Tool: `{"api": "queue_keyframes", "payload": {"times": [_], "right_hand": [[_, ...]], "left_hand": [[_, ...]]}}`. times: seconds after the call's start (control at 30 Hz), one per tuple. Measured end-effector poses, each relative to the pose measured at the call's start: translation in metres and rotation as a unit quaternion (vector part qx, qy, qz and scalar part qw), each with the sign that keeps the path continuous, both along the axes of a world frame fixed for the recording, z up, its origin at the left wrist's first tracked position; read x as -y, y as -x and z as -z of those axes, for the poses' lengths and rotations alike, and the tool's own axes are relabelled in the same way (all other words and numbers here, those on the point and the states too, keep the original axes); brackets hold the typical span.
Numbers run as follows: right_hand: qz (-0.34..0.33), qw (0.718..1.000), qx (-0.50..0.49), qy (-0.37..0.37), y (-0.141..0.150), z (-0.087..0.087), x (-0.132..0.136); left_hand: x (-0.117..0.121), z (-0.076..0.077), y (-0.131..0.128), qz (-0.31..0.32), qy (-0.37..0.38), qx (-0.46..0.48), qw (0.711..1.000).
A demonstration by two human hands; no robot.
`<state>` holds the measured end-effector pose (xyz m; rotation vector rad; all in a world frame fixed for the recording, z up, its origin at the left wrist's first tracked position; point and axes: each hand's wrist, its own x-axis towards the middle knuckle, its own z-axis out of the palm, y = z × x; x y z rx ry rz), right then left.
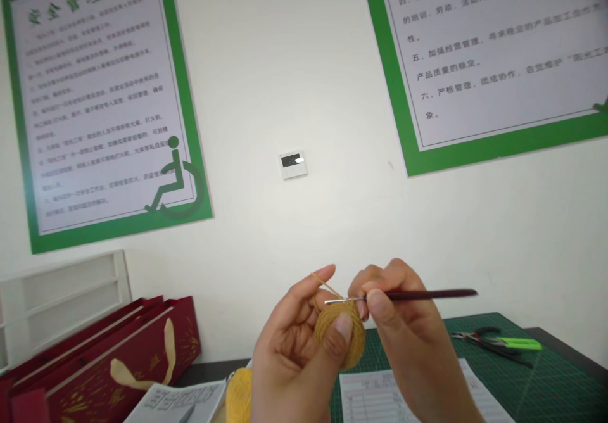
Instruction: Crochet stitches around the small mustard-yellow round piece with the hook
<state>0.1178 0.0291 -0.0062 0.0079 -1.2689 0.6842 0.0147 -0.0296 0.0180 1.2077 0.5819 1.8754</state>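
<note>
My left hand [294, 347] pinches a small round mustard-yellow crochet piece [339, 337], thumb pressed on its front. A strand of yellow yarn [322, 279] runs over the left forefinger. My right hand [403, 328] grips a crochet hook [418, 294] with a dark red handle; its metal tip points left and sits at the top edge of the piece. Both hands are raised in front of the wall, above the table.
A green cutting mat [546, 378] covers the table, with a printed sheet [375, 397] and green-handled pliers [503, 342] on it. Red gift bags [118, 359] stand at left before a white shelf [61, 296]. A yellow yarn ball [239, 394] lies below. Green-framed posters [99, 100] hang on the wall.
</note>
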Motion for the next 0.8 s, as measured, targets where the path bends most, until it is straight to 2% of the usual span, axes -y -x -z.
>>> {"api": "queue_keyframes", "payload": {"times": [0.03,0.07,0.1,0.13,0.17,0.2,0.27,0.33,0.4,0.47,0.57,0.67,0.73,0.8], "right_hand": [[0.106,0.991,0.01,-0.08,-0.003,0.002,-0.001],[0.22,0.963,0.022,-0.156,-0.006,0.003,-0.001],[0.326,0.918,0.027,-0.223,-0.009,0.005,-0.002],[0.406,0.872,0.028,-0.272,-0.011,0.006,-0.002],[0.442,0.849,0.014,-0.288,-0.012,0.006,-0.002],[0.427,0.848,-0.011,-0.315,-0.012,0.006,-0.001],[0.308,0.905,-0.053,-0.289,-0.006,0.005,0.0],[0.184,0.955,-0.094,-0.214,0.001,0.003,0.003],[0.104,0.976,-0.13,-0.142,0.006,0.002,0.007],[0.046,0.985,-0.144,-0.089,0.007,0.001,0.01],[-0.075,0.992,-0.103,-0.021,0.002,-0.003,0.012],[-0.196,0.978,-0.041,0.057,-0.001,-0.007,0.01],[-0.214,0.973,-0.02,0.086,0.0,-0.007,0.008],[-0.16,0.985,-0.021,0.062,0.003,-0.005,0.006]], "left_hand": [[0.0,0.0,0.0,0.0,0.002,0.001,1.0],[0.001,0.0,0.0,0.007,0.005,0.003,1.0],[0.002,0.0,0.0,0.024,0.008,0.004,1.0],[0.003,0.0,0.001,0.051,0.015,0.005,0.999],[0.003,0.0,0.002,0.086,0.029,0.006,0.996],[0.004,0.0,0.003,0.125,0.051,0.009,0.991],[0.004,0.0,0.006,0.196,0.101,0.014,0.975],[0.003,-0.001,0.01,0.237,0.127,0.019,0.963],[0.002,-0.002,0.014,0.248,0.126,0.02,0.96],[0.003,-0.004,0.017,0.244,0.125,0.022,0.961],[0.004,-0.006,0.019,0.234,0.127,0.026,0.964],[0.002,-0.005,0.015,0.182,0.079,0.003,0.98],[0.001,-0.004,0.011,0.123,0.041,-0.021,0.991],[-0.001,-0.003,0.007,0.08,0.022,-0.037,0.996]]}}
